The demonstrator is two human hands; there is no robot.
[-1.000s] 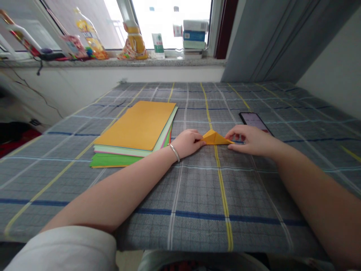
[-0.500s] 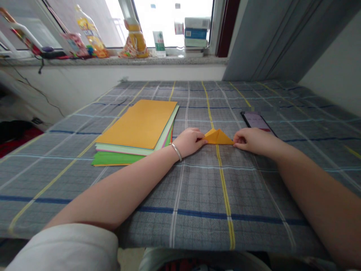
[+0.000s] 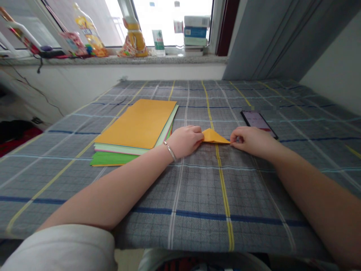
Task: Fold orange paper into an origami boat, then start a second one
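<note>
Between my two hands is a small piece of folded orange paper (image 3: 213,136), roughly triangular with its peak pointing away from me. My left hand (image 3: 186,141), with a silver bangle at the wrist, grips the paper's left end and hides that corner. At the other end, my right hand (image 3: 248,138) pinches the pointed right tip between thumb and forefinger. The paper is low over the checked tablecloth (image 3: 197,188).
A stack of coloured paper (image 3: 138,124), orange on top, lies left of my left hand. A phone (image 3: 258,122) rests just behind my right hand. Bottles, including a yellow-labelled bottle (image 3: 88,32), and boxes (image 3: 195,32) line the windowsill (image 3: 113,61).
Both hands have shifted slightly left with the folded paper. My left fingers now cover more of its left end, and more of the phone shows.
</note>
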